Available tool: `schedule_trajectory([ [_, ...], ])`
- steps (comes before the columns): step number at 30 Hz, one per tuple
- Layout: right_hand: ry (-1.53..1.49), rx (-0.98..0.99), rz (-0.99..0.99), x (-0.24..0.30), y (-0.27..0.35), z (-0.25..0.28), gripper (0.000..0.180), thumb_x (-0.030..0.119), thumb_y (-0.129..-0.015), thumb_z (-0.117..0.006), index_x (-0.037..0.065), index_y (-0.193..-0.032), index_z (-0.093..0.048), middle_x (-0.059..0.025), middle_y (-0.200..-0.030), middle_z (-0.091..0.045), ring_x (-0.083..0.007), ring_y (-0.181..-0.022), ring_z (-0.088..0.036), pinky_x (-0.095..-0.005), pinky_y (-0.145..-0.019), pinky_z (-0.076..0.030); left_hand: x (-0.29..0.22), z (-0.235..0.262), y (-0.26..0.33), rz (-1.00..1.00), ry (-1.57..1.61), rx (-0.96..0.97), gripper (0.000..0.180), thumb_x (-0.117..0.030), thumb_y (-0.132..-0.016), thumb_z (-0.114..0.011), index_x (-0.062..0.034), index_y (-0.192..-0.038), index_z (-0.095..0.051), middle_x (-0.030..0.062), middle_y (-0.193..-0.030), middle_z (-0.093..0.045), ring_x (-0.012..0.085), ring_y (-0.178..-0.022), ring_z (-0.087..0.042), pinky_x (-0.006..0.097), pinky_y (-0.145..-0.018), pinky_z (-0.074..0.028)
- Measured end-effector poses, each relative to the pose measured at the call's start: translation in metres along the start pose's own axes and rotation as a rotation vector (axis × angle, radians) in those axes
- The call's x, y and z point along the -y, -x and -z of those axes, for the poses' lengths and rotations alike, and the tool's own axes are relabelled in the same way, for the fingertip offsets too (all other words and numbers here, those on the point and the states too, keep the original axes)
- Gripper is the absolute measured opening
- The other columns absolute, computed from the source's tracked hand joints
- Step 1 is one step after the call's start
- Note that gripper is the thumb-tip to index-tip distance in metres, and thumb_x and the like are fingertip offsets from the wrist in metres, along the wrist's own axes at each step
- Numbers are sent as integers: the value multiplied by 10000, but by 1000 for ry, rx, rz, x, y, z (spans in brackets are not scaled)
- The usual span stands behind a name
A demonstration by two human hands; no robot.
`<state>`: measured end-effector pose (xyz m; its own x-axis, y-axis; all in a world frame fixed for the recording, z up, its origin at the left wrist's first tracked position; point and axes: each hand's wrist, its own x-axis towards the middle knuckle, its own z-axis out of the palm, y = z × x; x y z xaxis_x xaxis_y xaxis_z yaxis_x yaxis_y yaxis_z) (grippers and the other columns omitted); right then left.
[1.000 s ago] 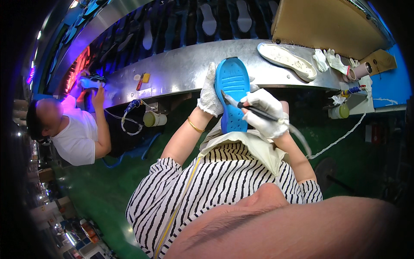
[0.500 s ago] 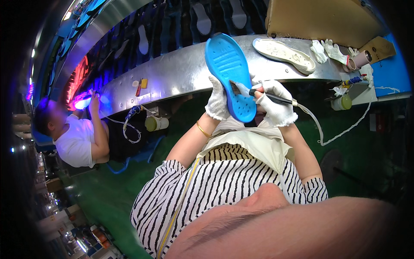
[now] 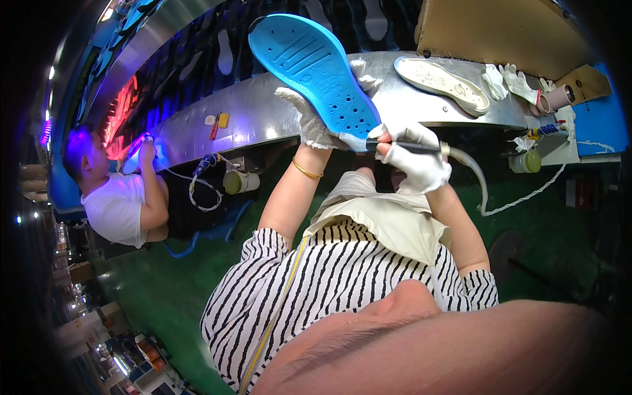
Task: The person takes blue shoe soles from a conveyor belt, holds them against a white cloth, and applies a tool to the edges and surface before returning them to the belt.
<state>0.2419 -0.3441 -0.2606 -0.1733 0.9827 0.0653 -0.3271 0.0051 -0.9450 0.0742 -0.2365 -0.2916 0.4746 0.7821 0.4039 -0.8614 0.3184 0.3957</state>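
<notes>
A blue shoe sole, dotted with small holes and crossed by grooves, is tilted up over the metal bench edge. My left hand, in a white glove, grips it from beneath, with fingertips showing past its far side. In my gloved right hand, bare fingertips pinch a black-handled brush. Its pale tip lies against the near end of the sole. From the handle's back end a clear hose curves down to the right.
On the metal bench lie a white sole, loose gloves and a small red-handled tool. Behind runs a dark rack with soles; a cardboard box stands right. A co-worker sits at left. A lidded pot hangs at right.
The sole has moved up and left and turned, its far end swinging left. The brush tip has gone from the sole's middle to its near end.
</notes>
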Motion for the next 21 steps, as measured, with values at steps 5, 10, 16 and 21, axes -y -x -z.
schedule_trajectory([
  [5, 12, -91, 55, -2, -5, 7, 184, -2, -778, -672, 6, -952, -613, -109, -915, -633, -139, -754, -612, -249, -677, -523, -11, 4, 5, 119, 1, -7, 1103, -827, -595, -456, -59, -1375, -320, 209, -1297, -463, 356, -1160, -502, 493, -946, -449],
  [10, 216, 17, -200, 3, -13, 11, 235, 24, -727, -691, 41, -950, -620, -42, -886, -623, -138, -813, -604, -280, -766, -510, -23, -14, -8, 183, -632, 22, 1079, -813, -603, -506, -62, -1363, -358, 216, -1248, -506, 316, -1135, -531, 463, -920, -473],
  [16, 208, 303, -68, -9, -25, 42, 97, 24, -728, -654, 16, -808, -599, -70, -896, -627, -152, -801, -597, -282, -728, -500, -31, -25, -19, 414, -717, 37, 1059, -772, -618, -570, -12, -1332, -384, 216, -1211, -536, 309, -1049, -586, 403, -861, -514],
  [21, 615, 111, 104, 10, -25, 16, 102, 67, -691, -650, 75, -786, -613, -43, -863, -635, -158, -830, -593, -299, -799, -481, -30, -25, -30, 600, -762, -211, 872, -700, -747, -519, 2, -1261, -462, 192, -1040, -621, 251, -882, -650, 348, -762, -552],
])
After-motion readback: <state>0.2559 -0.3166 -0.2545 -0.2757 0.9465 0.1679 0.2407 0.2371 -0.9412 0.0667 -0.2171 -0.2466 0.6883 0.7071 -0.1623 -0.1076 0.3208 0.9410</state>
